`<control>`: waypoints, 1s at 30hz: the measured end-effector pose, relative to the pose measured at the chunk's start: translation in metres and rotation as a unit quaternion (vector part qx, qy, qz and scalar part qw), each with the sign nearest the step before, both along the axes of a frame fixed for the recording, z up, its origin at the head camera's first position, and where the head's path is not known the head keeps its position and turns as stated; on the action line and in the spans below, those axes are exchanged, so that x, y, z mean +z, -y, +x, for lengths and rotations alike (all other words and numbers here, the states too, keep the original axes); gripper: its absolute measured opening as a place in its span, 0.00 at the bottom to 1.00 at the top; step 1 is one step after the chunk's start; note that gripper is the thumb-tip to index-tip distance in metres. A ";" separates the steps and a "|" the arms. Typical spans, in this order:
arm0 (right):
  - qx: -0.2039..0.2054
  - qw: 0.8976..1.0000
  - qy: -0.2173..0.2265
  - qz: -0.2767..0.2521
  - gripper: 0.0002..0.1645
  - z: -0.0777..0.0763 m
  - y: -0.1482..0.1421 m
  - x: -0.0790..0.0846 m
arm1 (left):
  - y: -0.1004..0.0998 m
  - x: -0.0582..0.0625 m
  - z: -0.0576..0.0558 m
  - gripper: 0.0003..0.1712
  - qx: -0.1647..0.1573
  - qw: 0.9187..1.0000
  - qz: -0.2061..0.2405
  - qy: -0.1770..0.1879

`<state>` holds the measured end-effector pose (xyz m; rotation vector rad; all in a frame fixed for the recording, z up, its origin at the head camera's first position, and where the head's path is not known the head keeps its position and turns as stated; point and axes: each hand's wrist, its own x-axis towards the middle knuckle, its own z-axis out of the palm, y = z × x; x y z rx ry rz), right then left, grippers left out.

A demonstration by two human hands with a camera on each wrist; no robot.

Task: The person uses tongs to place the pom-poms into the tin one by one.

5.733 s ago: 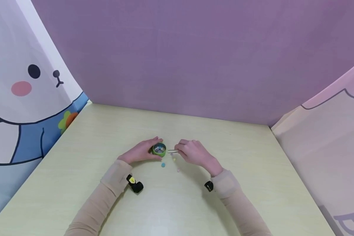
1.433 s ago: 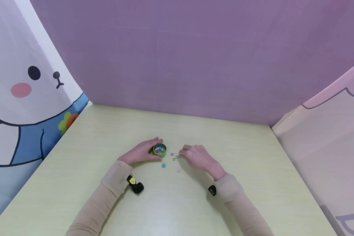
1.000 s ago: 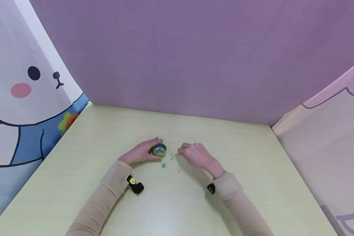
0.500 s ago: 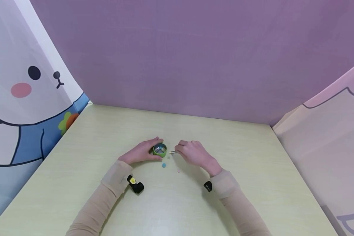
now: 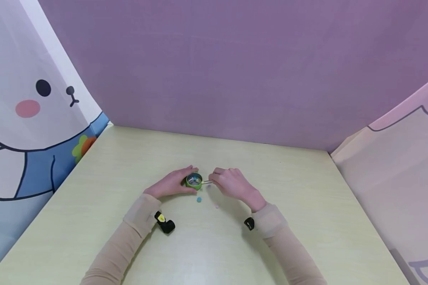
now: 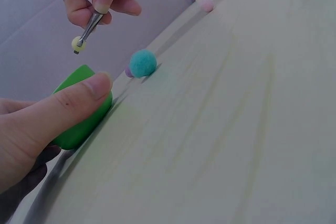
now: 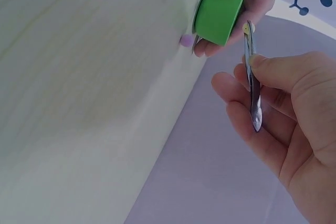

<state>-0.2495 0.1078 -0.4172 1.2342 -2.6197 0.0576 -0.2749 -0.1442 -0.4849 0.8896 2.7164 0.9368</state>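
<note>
My left hand (image 5: 171, 184) holds a small round green tin (image 5: 193, 188) standing on the table, its thumb along the near side. The tin's shiny inside faces up, with something small and bluish in it. My right hand (image 5: 232, 184) pinches metal tweezers (image 7: 252, 82) between thumb and fingers. In the tweezers' tips is a small yellow pom-pom (image 6: 77, 44), raised off the table beside the tin's right rim. A teal pom-pom (image 6: 143, 63) lies just in front of the tin. To the tin's right is a purple pom-pom (image 7: 186, 40), and a pink pom-pom (image 6: 208, 6) lies nearer me.
The pale wood-look table (image 5: 278, 237) spreads around both arms. A purple cloth wall (image 5: 235, 71) rises behind it, with printed cloth at the left (image 5: 7, 166) and right sides. Each wrist wears a black camera, the left one (image 5: 165, 225) hanging close over the table.
The tweezers took hold of the yellow pom-pom on the table, lifted it, and my right hand carried it left and away from me to the tin's rim. My left hand and the tin stayed put.
</note>
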 end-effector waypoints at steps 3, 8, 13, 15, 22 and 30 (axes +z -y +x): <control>0.003 1.000 -0.002 -0.002 0.07 0.000 0.001 0.001 | 0.000 -0.001 -0.001 0.51 0.000 1.000 0.000 0.000; 0.002 1.000 -0.001 0.000 0.07 -0.001 0.003 0.002 | 0.000 0.000 -0.001 0.51 0.000 1.000 0.000 0.002; 0.003 1.000 -0.001 0.003 0.08 -0.002 0.006 0.001 | 0.000 0.000 -0.001 0.51 0.000 1.000 0.000 0.003; 0.003 1.000 0.002 0.005 0.08 -0.002 0.007 0.001 | 0.000 0.000 -0.001 0.51 0.000 1.000 0.000 0.003; 0.002 1.000 0.008 0.005 0.09 -0.002 0.010 0.002 | 0.001 -0.001 -0.001 0.51 0.001 1.000 0.002 0.004; 0.006 1.000 0.010 0.002 0.09 -0.003 0.012 0.001 | 0.000 0.001 0.000 0.51 0.000 1.000 -0.001 -0.001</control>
